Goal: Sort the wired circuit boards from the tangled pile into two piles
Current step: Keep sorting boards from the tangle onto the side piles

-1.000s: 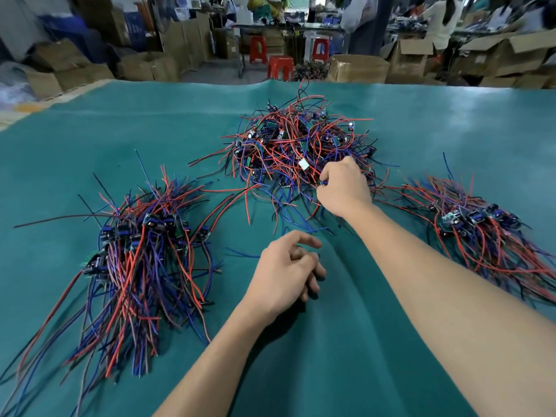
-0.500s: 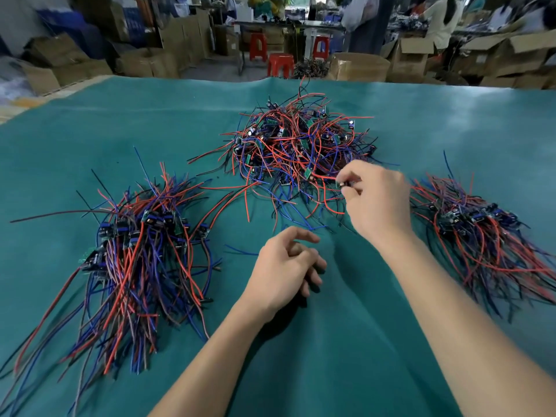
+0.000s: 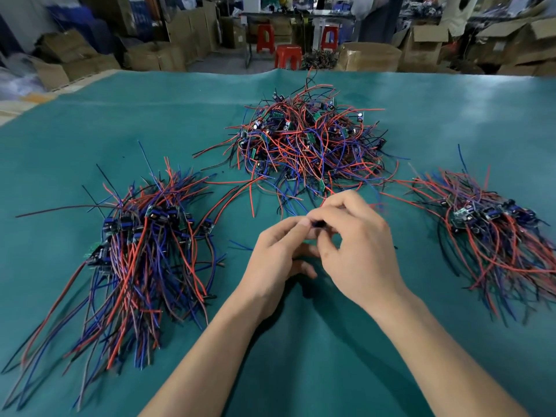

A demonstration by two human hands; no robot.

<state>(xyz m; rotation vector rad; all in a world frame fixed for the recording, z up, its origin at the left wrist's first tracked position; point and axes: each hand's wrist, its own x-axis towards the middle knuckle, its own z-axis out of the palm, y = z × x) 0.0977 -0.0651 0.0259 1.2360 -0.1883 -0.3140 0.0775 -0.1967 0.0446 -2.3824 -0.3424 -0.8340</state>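
1. Head view showed my right hand (image 3: 358, 248) and left hand (image 3: 281, 254) meeting low over the bench (image 3: 90, 121), both grips pinched on one small dark board (image 3: 319, 224), just short of the tangled pile (image 3: 307, 139).
2. Its wires looked still caught in that pile; I judged a hard pull would drag others along.
3. The left pile (image 3: 144, 245) and right pile (image 3: 493, 224) lay well apart, with loose red wire (image 3: 240, 194) between.

A factory workshop is shown. Brown cardboard boxes (image 3: 370, 57) and red plastic stools (image 3: 288, 57) are seen behind the green-covered bench (image 3: 90, 121).
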